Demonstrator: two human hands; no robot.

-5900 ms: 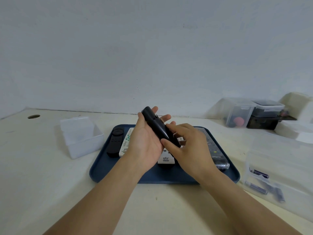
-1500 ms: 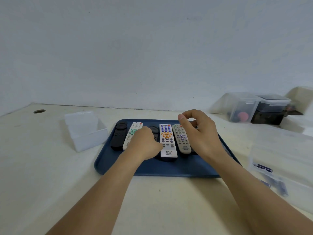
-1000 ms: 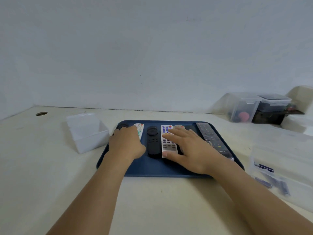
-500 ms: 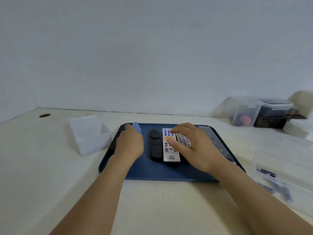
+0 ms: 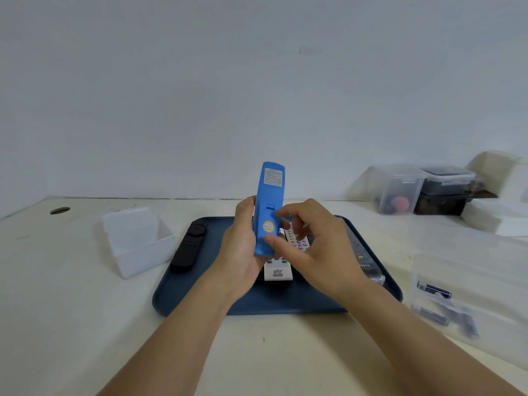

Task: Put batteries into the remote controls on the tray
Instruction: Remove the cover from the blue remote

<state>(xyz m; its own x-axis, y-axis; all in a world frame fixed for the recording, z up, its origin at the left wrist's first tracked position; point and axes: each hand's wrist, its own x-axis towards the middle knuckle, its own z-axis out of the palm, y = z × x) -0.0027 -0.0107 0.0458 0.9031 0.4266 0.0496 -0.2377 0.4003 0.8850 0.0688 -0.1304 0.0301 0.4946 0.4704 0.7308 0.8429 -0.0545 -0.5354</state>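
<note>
A blue remote is held above the tray, back side toward the camera, its long axis nearly upright with the top leaning slightly right. It is gripped around its lower half by the left hand, fingers curled behind it and the thumb along its left edge. The right hand is set just to the right of it, thumb tip touching the lower end and the other fingers loosely curled near the cover notch at mid-body; nothing is held in it. The coming move is judged to be the sliding off of the battery cover, for which the right thumb is the nearer, and the slide would run along the long axis.

On the tray below lie a black remote at the left, a white remote and a grey remote partly hidden by the hands, and a dark remote at the right. Batteries are seen in a clear bag to the right of the tray, well apart from both hands. An open clear box stands left of the tray. Nothing is seen between the thumb and the cover.
</note>
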